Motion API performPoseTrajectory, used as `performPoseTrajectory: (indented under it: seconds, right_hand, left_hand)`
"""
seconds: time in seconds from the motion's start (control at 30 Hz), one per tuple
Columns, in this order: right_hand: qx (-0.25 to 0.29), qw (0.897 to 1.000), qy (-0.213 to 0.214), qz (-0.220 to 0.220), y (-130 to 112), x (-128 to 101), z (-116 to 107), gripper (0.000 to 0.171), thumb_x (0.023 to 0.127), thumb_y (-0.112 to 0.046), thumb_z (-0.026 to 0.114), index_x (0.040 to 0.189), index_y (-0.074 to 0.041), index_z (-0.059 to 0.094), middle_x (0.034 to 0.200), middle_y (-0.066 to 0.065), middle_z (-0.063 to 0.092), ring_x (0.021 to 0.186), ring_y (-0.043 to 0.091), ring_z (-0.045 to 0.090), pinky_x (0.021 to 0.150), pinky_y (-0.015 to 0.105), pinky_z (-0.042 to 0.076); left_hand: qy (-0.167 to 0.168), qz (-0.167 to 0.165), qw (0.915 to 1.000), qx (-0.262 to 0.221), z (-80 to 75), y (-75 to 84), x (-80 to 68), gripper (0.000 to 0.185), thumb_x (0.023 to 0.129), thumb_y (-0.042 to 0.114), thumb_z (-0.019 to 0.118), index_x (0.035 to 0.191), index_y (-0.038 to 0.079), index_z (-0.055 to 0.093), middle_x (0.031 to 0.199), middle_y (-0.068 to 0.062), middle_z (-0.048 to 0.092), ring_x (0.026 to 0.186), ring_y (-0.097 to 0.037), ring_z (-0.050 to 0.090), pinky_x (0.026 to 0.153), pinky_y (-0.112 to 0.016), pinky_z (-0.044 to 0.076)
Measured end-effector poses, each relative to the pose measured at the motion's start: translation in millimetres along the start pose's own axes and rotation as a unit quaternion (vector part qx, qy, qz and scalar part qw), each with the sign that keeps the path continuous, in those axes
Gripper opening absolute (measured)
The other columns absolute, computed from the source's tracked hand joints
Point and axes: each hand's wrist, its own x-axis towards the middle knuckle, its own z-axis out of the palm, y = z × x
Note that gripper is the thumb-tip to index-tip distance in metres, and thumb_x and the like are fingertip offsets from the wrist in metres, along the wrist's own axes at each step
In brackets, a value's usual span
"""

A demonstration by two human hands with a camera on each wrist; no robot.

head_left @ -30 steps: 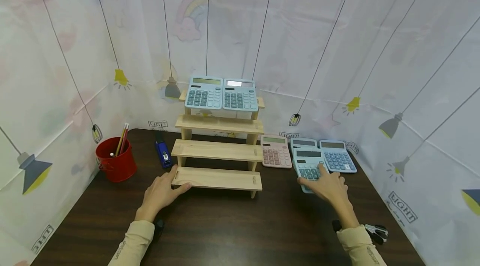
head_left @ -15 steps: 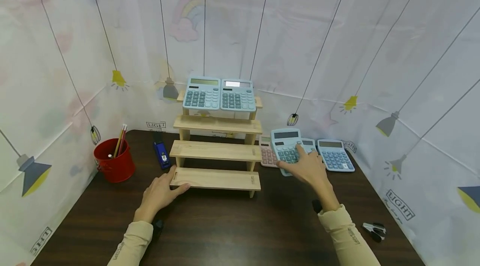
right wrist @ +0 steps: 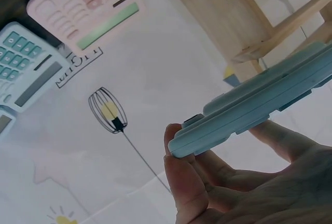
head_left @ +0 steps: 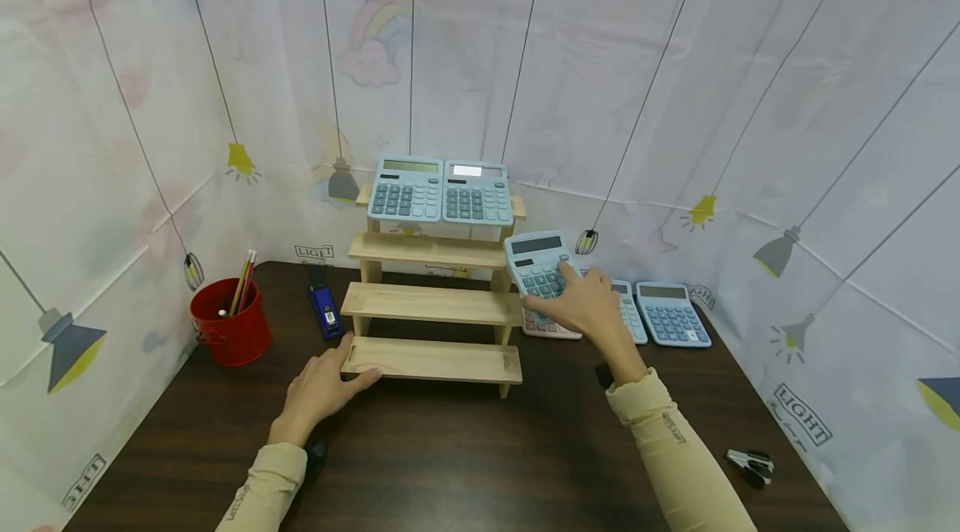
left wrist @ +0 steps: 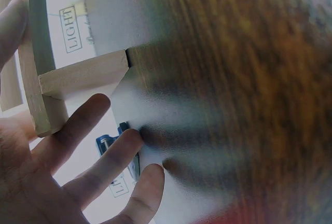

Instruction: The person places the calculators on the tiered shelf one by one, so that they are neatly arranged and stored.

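My right hand grips a light blue calculator and holds it in the air beside the right end of the wooden stepped rack; the right wrist view shows its edge pinched between thumb and fingers. My left hand rests flat with its thumb against the front left corner of the rack's lowest step, fingers spread on the dark table. Two blue calculators lean on the top step.
A pink calculator and two blue ones lie on the table right of the rack. A red bucket with pencils and a blue stapler stand at left. A small black staple remover lies at front right.
My right hand has lifted one blue calculator off the table and carried it up and left toward the rack. The left hand has stayed on the lowest step.
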Motion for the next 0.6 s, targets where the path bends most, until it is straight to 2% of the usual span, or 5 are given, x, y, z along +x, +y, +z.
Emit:
performPoseTrajectory:
  seconds: [0.23,0.47,0.6]
  right_hand:
    - [-0.013,1.000,-0.003,-0.012,-13.8,6.9,-2.8,0.105,0.078,-0.076,0.060,0.158,-0.015,0.032,0.134,0.039,0.044,0.117,0.051,0.047,0.091,0.064,0.043]
    - [-0.028,0.999,-0.015,-0.029,-27.5,11.7,-5.1,0.104,0.079,-0.077,0.059,0.158,-0.014,0.033,0.141,0.041,0.042,0.124,0.056,0.046,0.098,0.070,0.041]
    - [-0.043,0.998,-0.017,-0.037,-35.2,12.0,-5.1,0.102,0.080,-0.077,0.058,0.157,-0.015,0.035,0.139,0.040,0.046,0.124,0.056,0.048,0.098,0.069,0.041]
  left_hand:
    - [0.004,0.002,1.0000,-0.002,0.9,-0.6,0.1,0.102,0.086,0.075,0.057,0.161,0.012,0.025,0.146,-0.025,0.053,0.125,-0.048,0.056,0.089,-0.067,0.050]
    - [0.006,0.002,1.0000,-0.006,0.3,-1.1,0.4,0.103,0.086,0.076,0.057,0.160,0.012,0.026,0.148,-0.025,0.052,0.127,-0.049,0.054,0.090,-0.068,0.049]
    - [0.008,0.001,0.9999,-0.008,0.3,-1.0,0.8,0.103,0.086,0.076,0.057,0.160,0.012,0.026,0.148,-0.025,0.052,0.128,-0.049,0.054,0.090,-0.068,0.049]
